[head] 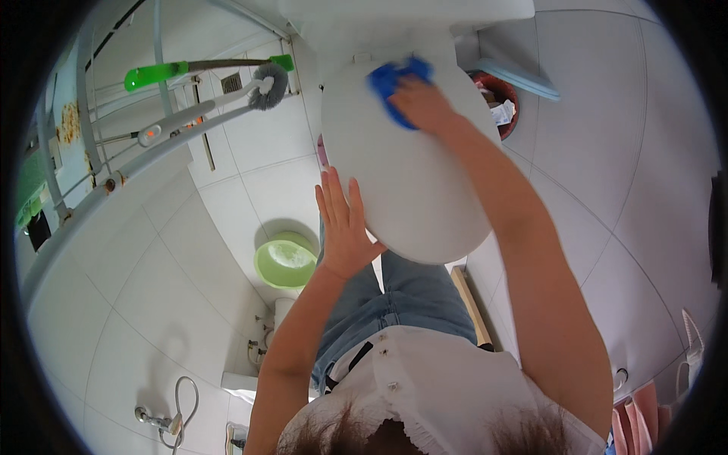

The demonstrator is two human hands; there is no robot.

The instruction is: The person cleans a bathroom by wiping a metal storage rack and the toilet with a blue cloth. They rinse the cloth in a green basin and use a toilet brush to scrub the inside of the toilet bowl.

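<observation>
A white toilet lid [409,187] lies closed in front of me, below the white cistern [392,28]. My right hand [424,105] presses a blue cloth [389,79] against the lid near its hinge end. The cloth is bunched and slightly blurred, and part of it is hidden under the fingers. At the lid's left edge rests my left hand [344,227], its fingers spread apart and nothing in it. Its thumb reaches toward the lid's front rim.
Left of the toilet, a green basin [284,273] with sudsy-looking liquid sits on the tiled floor. A toilet brush [268,86] and a green-handled tool [156,75] hang by a rusty white rack [153,159]. At right stands a red waste bin [515,116] beside a pale blue lid [520,79].
</observation>
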